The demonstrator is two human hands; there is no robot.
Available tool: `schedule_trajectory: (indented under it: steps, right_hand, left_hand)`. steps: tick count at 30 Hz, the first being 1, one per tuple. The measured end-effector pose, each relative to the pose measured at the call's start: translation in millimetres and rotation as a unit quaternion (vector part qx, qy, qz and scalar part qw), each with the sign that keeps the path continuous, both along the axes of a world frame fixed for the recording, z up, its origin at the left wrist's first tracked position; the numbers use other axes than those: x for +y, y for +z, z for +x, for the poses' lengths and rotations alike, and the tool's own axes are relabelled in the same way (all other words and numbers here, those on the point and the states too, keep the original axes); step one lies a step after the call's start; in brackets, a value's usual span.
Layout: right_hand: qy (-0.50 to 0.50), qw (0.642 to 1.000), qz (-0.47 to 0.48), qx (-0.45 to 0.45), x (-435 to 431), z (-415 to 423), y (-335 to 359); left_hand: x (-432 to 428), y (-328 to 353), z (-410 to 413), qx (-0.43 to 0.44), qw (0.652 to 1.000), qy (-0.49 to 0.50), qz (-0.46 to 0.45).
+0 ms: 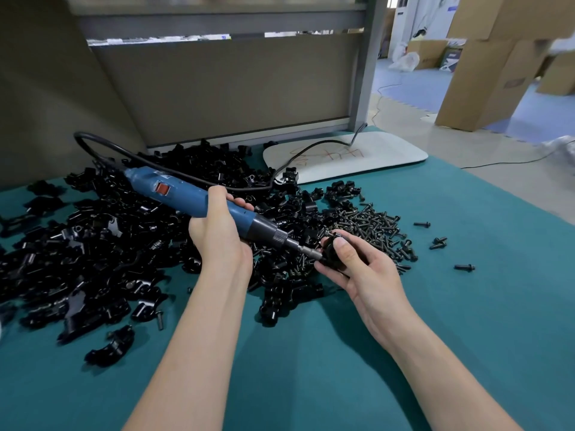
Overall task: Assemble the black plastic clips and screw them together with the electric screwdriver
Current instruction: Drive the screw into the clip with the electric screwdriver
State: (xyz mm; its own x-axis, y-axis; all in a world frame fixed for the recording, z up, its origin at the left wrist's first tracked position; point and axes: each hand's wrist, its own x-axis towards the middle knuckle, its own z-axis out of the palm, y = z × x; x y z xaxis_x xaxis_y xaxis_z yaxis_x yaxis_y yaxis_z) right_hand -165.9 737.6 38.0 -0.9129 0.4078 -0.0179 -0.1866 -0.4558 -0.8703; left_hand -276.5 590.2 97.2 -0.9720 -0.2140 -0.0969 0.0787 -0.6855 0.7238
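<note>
My left hand (217, 231) grips the blue electric screwdriver (174, 191) around its barrel, the tool slanting down to the right. Its metal bit (306, 248) touches a black plastic clip (334, 251) that my right hand (357, 265) holds between thumb and fingers just above the table. My fingers hide much of the clip. A big heap of loose black clips (102, 244) covers the left and middle of the green table (342, 353). A pile of dark screws (376, 228) lies just behind my right hand.
The screwdriver's black cable (102, 143) loops back over the clip heap toward a white tray (357, 155) at the rear. A few stray screws (463, 267) lie to the right. A grey partition (217, 88) closes the back; cardboard boxes (485, 73) stand beyond on the right.
</note>
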Motion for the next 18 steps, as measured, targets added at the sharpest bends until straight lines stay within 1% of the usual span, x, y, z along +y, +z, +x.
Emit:
schedule_trajectory:
  steps: [18]
  right_hand:
    - [0.012,1.0,0.012,0.001,0.3,1.3,1.0]
  left_hand:
    - [1.8,-0.4,1.3,-0.008,1.0,-0.011,-0.008]
